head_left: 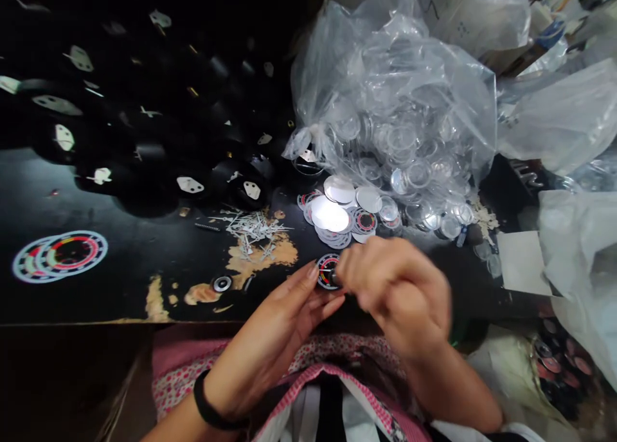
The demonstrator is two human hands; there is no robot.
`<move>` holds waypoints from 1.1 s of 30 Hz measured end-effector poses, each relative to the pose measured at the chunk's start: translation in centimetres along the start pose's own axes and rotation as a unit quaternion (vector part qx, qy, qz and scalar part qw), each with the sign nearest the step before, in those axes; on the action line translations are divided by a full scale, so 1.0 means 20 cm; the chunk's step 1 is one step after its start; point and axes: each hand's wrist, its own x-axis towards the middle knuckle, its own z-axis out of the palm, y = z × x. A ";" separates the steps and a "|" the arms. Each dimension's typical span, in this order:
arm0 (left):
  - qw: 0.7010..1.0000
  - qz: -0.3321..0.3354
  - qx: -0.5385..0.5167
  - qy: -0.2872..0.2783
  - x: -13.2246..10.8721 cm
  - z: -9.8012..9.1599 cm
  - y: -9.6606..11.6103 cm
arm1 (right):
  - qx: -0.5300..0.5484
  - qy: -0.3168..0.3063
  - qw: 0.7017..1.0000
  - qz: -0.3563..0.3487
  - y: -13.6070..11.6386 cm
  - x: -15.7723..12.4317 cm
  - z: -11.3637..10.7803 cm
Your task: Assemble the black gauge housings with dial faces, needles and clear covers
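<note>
My left hand (293,304) grips a small round gauge (328,263) between thumb and fingers, just above the front of the black table. The gauge has a black face with red and white markings and a white pointer. My right hand (402,288), blurred by motion, is closed at the gauge's right side; whatever its fingers hold is hidden. Behind the gauge lies a pile of printed dial discs (365,221) and blank white discs (330,214). Left of it are a heap of small white pointers (255,230) and a round metal-and-black part (222,283).
A clear plastic bag (395,76) spills transparent round covers (405,137) at the back. Many black round housings with white plates (190,184) crowd the back left. Two larger dial discs (72,252) overlap at left. A white square card (524,262) and plastic bags (559,117) lie right.
</note>
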 end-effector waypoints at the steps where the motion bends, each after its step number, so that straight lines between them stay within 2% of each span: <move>1: 1.000 -0.004 -0.005 0.002 0.00 0.00 0.00 | 0.017 0.019 1.000 -0.006 -0.04 -0.01 -0.01; 4: 1.000 -0.014 -0.015 0.023 0.00 0.01 0.00 | -0.028 0.038 0.999 -0.016 -0.09 -0.03 -0.02; 6: 0.999 -0.012 -0.010 0.030 -0.01 0.01 0.00 | -0.079 0.005 0.997 -0.023 -0.04 -0.04 0.00; 8: 1.000 -0.004 0.004 0.028 -0.01 0.02 0.00 | -0.088 -0.011 0.995 -0.035 0.04 -0.03 0.02; 10: 1.000 0.009 0.011 0.025 -0.01 0.02 0.00 | -0.063 -0.007 0.998 -0.008 0.10 -0.02 0.04; 12: 0.999 0.009 0.007 0.031 -0.01 0.02 0.00 | -0.030 0.016 0.999 0.040 0.09 0.00 0.01; 13: 0.999 0.005 0.006 0.037 -0.01 0.01 0.00 | -0.017 0.045 0.998 0.045 0.07 0.01 -0.03; 15: 0.999 -0.009 0.010 0.050 -0.01 0.01 0.00 | -0.023 0.146 0.989 0.021 0.01 0.00 -0.14; 17: 0.998 -0.017 0.012 0.055 -0.01 0.01 0.00 | -0.069 0.266 0.961 -0.005 0.00 -0.03 -0.30; 18: 0.998 -0.019 0.012 0.056 -0.02 0.01 0.00 | -0.094 0.306 0.947 0.009 0.02 -0.05 -0.38; 20: 0.998 -0.020 0.009 0.067 -0.02 0.00 0.00 | -0.114 0.354 0.927 0.043 0.07 -0.11 -0.53; 22: 0.996 -0.020 0.012 0.087 -0.02 0.00 0.00 | -0.149 0.373 0.912 0.086 0.12 -0.18 -0.65; 24: 0.995 -0.014 0.020 0.101 -0.02 0.01 0.00 | -0.248 0.357 0.893 0.119 0.12 -0.22 -0.69; 25: 0.994 -0.005 0.028 0.101 -0.02 0.01 0.01 | -0.320 0.343 0.876 0.115 0.10 -0.23 -0.68; 27: 0.993 0.038 0.049 0.101 -0.03 0.04 0.02 | -0.448 0.302 0.839 0.064 0.04 -0.22 -0.60; 28: 0.991 0.065 0.063 0.102 -0.03 0.05 0.03 | -0.483 0.268 0.833 0.031 0.00 -0.19 -0.54; 29: 0.988 0.089 0.078 0.102 -0.04 0.06 0.04 | -0.487 0.216 0.846 0.010 -0.03 -0.17 -0.47; 31: 0.983 0.113 0.105 0.104 -0.04 0.08 0.05 | -0.446 0.050 0.893 0.025 -0.06 -0.10 -0.32; 33: 0.981 0.109 0.120 0.104 -0.05 0.08 0.06 | -0.436 -0.087 0.894 0.047 -0.05 -0.04 -0.19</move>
